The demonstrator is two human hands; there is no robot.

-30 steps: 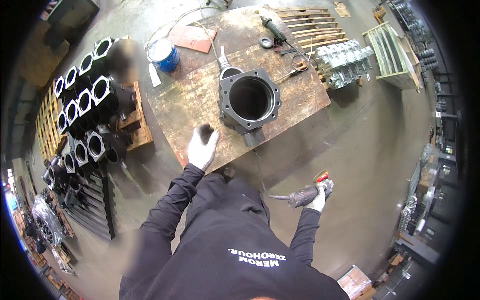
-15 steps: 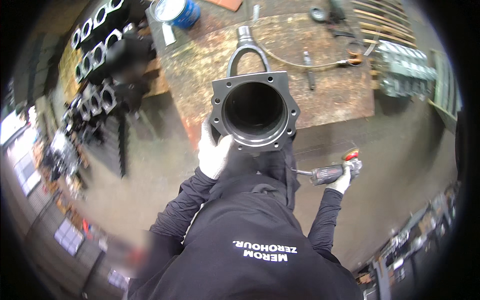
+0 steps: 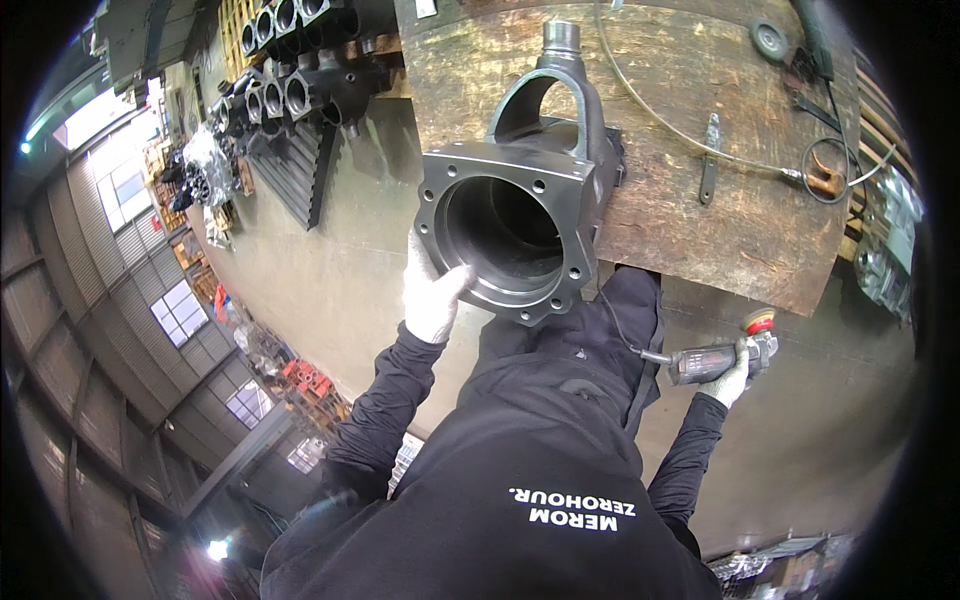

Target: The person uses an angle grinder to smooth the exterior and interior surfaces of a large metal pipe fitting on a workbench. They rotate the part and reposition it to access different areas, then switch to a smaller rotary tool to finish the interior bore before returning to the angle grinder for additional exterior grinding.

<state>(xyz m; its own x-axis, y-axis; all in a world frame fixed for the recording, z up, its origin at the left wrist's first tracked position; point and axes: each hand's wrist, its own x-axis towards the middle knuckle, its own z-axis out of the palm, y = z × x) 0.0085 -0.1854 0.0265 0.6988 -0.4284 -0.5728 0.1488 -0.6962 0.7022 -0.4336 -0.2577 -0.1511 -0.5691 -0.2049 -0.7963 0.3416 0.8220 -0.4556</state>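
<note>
A large dark metal housing (image 3: 520, 215) with a round bore and a bolt-hole flange lies on the rusty steel worktable (image 3: 720, 210), its open end facing me at the table's near edge. My left hand (image 3: 432, 295), in a white glove, grips the lower left rim of the flange, thumb inside the bore. My right hand (image 3: 735, 375), also gloved, hangs low beside my hip and holds a small angle grinder (image 3: 715, 358) with a red-topped disc, well below the table edge. A hose runs from the grinder toward my body.
On the table lie a thin cable (image 3: 690, 140), a flat wrench (image 3: 708, 165) and a round disc (image 3: 768, 38). Several dark cast cylinder housings (image 3: 300, 75) are stacked on a pallet to the left. Concrete floor (image 3: 330, 270) surrounds the table; shiny metal parts (image 3: 885, 260) sit at the right.
The view has closed in on the housing, which now fills more of the frame. My left hand moved from the table edge onto the flange rim. The grinder stays low at my right.
</note>
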